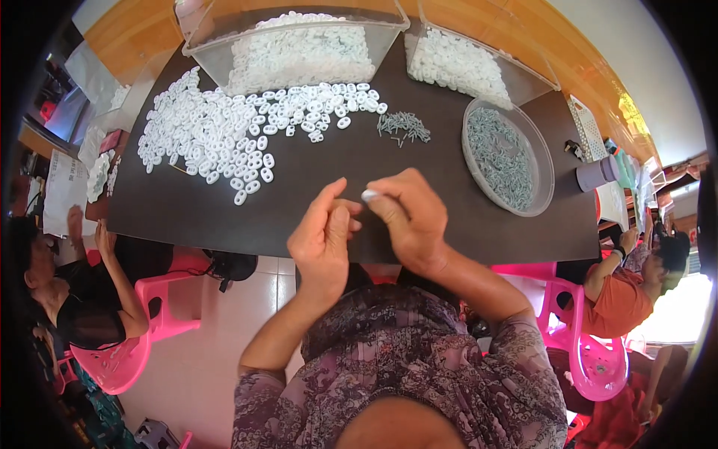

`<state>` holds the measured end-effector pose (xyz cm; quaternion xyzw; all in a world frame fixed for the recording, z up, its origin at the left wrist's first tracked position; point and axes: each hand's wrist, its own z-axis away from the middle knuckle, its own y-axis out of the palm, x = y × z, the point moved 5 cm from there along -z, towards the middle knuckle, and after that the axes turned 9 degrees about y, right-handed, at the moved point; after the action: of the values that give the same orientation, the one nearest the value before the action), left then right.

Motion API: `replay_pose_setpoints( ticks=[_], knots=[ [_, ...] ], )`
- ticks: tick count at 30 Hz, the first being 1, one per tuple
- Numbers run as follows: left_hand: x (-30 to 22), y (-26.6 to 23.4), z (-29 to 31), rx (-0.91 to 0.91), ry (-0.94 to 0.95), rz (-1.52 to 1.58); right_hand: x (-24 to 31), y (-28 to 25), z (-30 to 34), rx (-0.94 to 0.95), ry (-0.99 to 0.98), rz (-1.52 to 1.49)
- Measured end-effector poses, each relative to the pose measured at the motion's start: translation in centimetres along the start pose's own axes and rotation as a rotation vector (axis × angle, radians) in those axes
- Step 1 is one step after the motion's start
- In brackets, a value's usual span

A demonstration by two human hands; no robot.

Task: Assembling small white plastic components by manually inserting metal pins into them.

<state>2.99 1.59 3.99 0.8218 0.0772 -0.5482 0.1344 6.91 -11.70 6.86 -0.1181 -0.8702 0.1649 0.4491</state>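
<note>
My left hand and my right hand meet above the near edge of a dark table. Between the fingertips of both is a small white plastic ring piece; the right thumb and forefinger pinch it, and the left fingers touch it from the other side. A wide heap of the same white pieces lies on the table to the far left. A small pile of grey screws sits beyond my right hand.
A round clear dish of grey screws stands at the right. Two clear bins of white pieces stand at the back. Other people sit on pink plastic chairs at left and right.
</note>
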Motion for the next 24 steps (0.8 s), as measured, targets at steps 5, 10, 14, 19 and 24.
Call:
replay_pose_setpoints(
  ticks=[5,10,14,19,24],
  knots=[
    [0.5,-1.5,-6.0,0.194,0.542,-0.67,-0.6,-5.1,-7.4,-0.147,-0.097,0.263],
    [1.7,0.1,-10.4,0.244,0.79,-0.912,-4.0,-9.3,-16.3,-0.301,-0.176,0.524],
    [1.8,-1.6,-12.3,0.203,0.676,-0.869,-7.7,-12.0,-21.0,-0.316,-0.191,0.71],
    [2.9,-2.5,-11.3,0.278,0.686,-0.982,-10.6,-11.7,-22.6,-0.252,-0.178,0.924],
    [3.8,-1.8,-10.4,0.359,0.676,-1.105,-8.8,-10.3,-20.8,-0.31,-0.26,0.857]
  ],
)
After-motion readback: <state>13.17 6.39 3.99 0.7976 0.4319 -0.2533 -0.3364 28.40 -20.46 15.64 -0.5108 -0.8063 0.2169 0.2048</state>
